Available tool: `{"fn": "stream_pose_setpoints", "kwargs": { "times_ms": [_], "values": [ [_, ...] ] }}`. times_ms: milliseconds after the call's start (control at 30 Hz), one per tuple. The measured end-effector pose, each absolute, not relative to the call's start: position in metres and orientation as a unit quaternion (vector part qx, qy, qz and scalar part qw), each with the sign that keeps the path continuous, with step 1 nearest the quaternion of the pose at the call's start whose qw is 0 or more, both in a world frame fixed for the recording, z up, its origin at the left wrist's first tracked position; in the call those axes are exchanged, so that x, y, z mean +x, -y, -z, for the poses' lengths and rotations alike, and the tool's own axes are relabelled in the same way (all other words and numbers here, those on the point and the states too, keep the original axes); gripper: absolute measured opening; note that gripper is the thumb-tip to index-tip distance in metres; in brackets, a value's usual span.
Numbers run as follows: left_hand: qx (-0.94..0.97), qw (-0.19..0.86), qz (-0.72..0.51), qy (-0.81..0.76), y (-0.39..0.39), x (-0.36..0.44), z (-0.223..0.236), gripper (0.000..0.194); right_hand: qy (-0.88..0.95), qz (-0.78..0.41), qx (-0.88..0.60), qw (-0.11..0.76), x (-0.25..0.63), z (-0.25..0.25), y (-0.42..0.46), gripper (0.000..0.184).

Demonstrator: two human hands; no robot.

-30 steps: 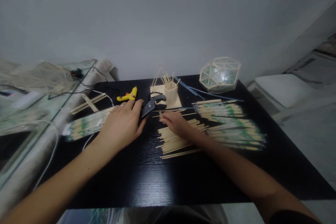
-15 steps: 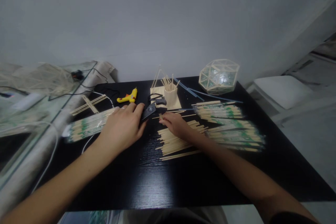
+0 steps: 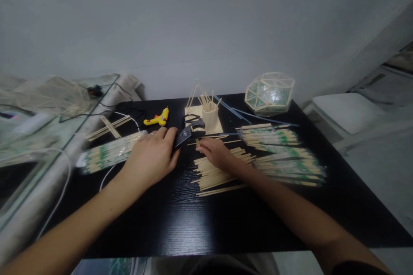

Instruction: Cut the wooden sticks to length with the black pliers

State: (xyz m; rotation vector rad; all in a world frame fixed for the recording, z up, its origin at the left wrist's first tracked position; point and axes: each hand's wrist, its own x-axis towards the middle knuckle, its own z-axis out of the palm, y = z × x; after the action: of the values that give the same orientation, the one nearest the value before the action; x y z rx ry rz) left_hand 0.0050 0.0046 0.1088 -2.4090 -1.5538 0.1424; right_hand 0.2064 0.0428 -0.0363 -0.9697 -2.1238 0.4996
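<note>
My left hand (image 3: 153,154) is closed round the handles of dark pruning shears (image 3: 187,134), whose jaws point to the right. In a pinch, my right hand (image 3: 213,150) holds a short wooden stick (image 3: 198,142) just below the jaws. Whether the blades touch this stick I cannot tell. Under my right wrist lies a pile of loose wooden sticks (image 3: 213,176). Beyond the shears, a wooden holder (image 3: 211,119) full of upright sticks stands on a pale wooden base (image 3: 218,129).
A yellow glue gun (image 3: 157,118) lies behind my left hand. Wrapped chopsticks (image 3: 106,154) are at left, and more packets (image 3: 290,163) at right. A faceted stick-framed object (image 3: 270,94) stands at the back right of the black table (image 3: 193,227). A white cable (image 3: 69,180) hangs at left.
Both hands stay almost in place, with the shears and the short stick still held. The shears' jaws sit slightly lower in view than a second ago; the camera has shifted slightly.
</note>
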Motion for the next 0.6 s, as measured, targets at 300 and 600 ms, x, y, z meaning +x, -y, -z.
{"fn": "stream_pose_setpoints", "kwargs": {
  "times_ms": [300, 600],
  "values": [
    [-0.831, 0.125, -0.039, 0.54, -0.003, 0.0052, -0.1081, 0.041, 0.828, -0.188, -0.378, 0.37, 0.2065, 0.0388, -0.0425, 0.014],
    [-0.826, 0.139, -0.04, 0.546, -0.0019, 0.0075, -0.1108, 0.039, 0.826, -0.187, -0.38, 0.371, 0.2062, 0.039, -0.0421, 0.015]
  ]
}}
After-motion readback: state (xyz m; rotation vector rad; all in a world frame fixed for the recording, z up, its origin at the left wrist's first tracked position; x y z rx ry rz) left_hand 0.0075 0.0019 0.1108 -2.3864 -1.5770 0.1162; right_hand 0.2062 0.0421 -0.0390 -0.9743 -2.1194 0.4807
